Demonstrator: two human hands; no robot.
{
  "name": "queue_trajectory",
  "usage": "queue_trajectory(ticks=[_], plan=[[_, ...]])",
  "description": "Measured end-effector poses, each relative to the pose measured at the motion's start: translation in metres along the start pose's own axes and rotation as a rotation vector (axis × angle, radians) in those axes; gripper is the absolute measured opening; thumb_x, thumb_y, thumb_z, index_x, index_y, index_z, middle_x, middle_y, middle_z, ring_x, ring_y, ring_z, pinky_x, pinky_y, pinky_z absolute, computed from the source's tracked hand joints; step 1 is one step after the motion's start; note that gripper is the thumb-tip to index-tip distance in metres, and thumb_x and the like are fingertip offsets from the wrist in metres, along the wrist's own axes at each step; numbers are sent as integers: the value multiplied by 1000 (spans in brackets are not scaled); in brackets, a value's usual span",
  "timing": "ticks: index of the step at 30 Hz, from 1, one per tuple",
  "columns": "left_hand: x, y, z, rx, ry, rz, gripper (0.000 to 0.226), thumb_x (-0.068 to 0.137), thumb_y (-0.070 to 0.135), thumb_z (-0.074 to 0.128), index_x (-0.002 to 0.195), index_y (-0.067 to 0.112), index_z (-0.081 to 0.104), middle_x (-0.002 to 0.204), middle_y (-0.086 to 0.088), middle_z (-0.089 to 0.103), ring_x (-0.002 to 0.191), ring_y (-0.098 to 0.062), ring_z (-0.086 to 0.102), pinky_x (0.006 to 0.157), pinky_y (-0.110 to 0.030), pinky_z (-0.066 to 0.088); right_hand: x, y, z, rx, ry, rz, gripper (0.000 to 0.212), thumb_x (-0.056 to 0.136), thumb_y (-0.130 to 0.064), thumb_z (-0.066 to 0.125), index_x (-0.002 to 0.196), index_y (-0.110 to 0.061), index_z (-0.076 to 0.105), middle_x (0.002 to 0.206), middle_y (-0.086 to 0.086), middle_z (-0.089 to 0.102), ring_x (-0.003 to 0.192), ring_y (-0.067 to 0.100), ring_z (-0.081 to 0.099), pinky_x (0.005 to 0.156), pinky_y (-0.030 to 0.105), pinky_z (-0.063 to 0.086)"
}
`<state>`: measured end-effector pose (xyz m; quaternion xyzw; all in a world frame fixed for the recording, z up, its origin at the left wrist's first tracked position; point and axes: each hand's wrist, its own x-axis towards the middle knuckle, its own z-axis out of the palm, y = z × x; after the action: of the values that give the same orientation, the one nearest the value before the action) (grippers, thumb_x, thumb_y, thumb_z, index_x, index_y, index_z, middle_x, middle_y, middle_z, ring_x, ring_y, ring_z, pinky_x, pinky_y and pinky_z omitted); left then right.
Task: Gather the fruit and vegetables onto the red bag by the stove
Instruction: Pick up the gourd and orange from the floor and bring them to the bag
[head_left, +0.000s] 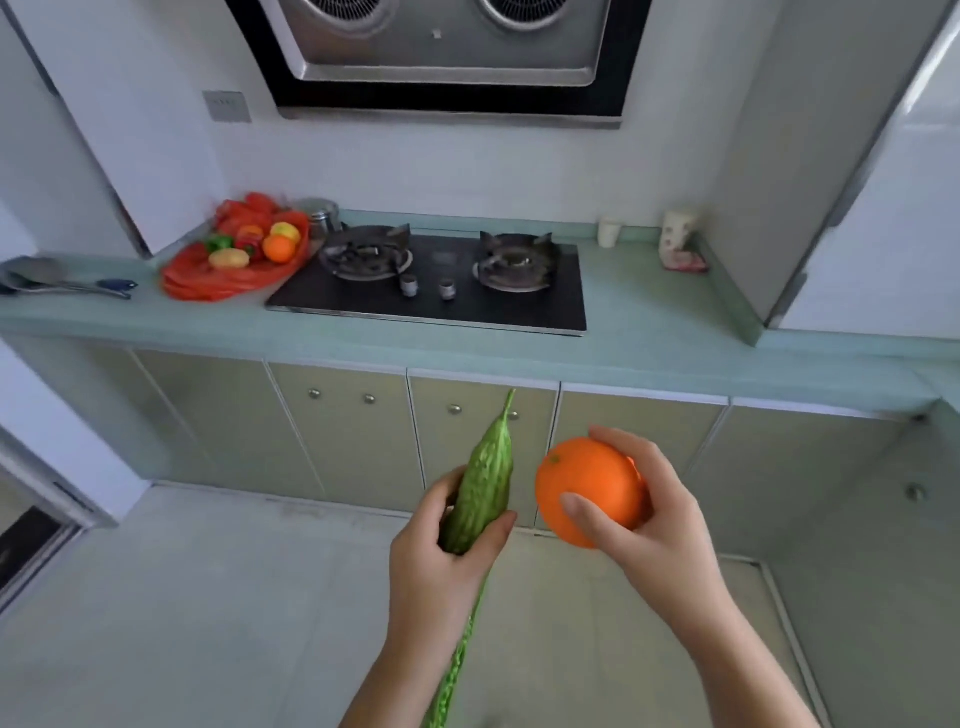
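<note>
Already, part of the work is looking done. The red bag (208, 283) is lying on the counter (649, 322) just to the left of the stove (431, 299). Several pieces are resting on it, among them a second orange (279, 248), a potato (228, 257), a yellow fruit (285, 231) and a green pepper (218, 242).

Two pieces are not yet there. The left hand (441, 551) is curling its fingers around the lower end of a bitter gourd (485, 478), which is pointing up and away from the person. The right hand (649, 525) is gripping an orange (587, 483), thumb in front and fingers behind. Both hands are hovering before the cabinet doors (337, 426), well apart from the bag.

A thin green strip (457, 670) is hanging under the left hand along the forearm. One cannot tell whether it is belonging to the gourd or is another vegetable.

Nothing is seeming to block the way to the bag. Metal utensils (62, 280) are lying on the counter to its left, a metal pot (322, 215) is standing just behind it, and two cups (609, 232) are standing to the right of the stove. The middle of the bag is looking crowded, so the round orange is probably needing careful placing, or it may roll off.
</note>
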<state>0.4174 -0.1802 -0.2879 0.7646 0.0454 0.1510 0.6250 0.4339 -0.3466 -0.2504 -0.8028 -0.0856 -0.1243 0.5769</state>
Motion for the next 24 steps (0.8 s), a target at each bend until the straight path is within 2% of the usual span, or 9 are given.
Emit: queue_trajectory(ticks=[6, 11, 14, 17, 21, 24], plan=[[103, 1, 6, 43, 60, 11, 41, 72, 15, 78, 105, 31, 59, 90, 19, 69, 83, -1, 65, 68, -14, 48, 114, 13, 32, 84, -71, -12, 54, 51, -54, 65, 104, -50, 54, 112, -17, 56, 97, -3, 54, 73, 6, 42], [169, -7, -14, 59, 163, 6, 42, 72, 19, 77, 106, 34, 57, 92, 22, 67, 84, 1, 64, 67, -9, 47, 191, 16, 76, 88, -174, -72, 56, 53, -54, 63, 106, -46, 52, 113, -21, 54, 99, -6, 51, 74, 3, 39], [195, -18, -41, 68, 233, -32, 41, 73, 19, 76, 107, 32, 58, 91, 23, 67, 84, 1, 64, 66, -9, 47, 221, 16, 115, 112, -263, -78, 57, 52, -53, 63, 107, -42, 52, 114, -21, 53, 99, -8, 50, 74, 3, 39], [217, -34, -74, 46, 312, -88, 38, 74, 20, 75, 102, 37, 58, 91, 24, 67, 85, 1, 64, 68, -11, 48, 243, 15, 159, 112, -340, -72, 59, 52, -54, 64, 108, -42, 52, 114, -22, 52, 99, -10, 49, 73, 3, 39], [248, -63, -123, 20, 405, -152, 38, 76, 22, 74, 108, 35, 59, 91, 21, 68, 85, 0, 64, 68, -13, 48, 268, 13, 220, 112, -388, -55, 53, 57, -39, 72, 106, -43, 52, 114, -21, 53, 97, -10, 50, 72, 1, 39], [280, -84, -166, -6, 439, -159, 37, 77, 20, 72, 108, 36, 59, 91, 23, 67, 85, 2, 63, 67, -10, 47, 287, 9, 269, 87, -394, -44, 52, 58, -37, 70, 105, -44, 52, 113, -23, 52, 97, -10, 49, 71, 2, 40]])
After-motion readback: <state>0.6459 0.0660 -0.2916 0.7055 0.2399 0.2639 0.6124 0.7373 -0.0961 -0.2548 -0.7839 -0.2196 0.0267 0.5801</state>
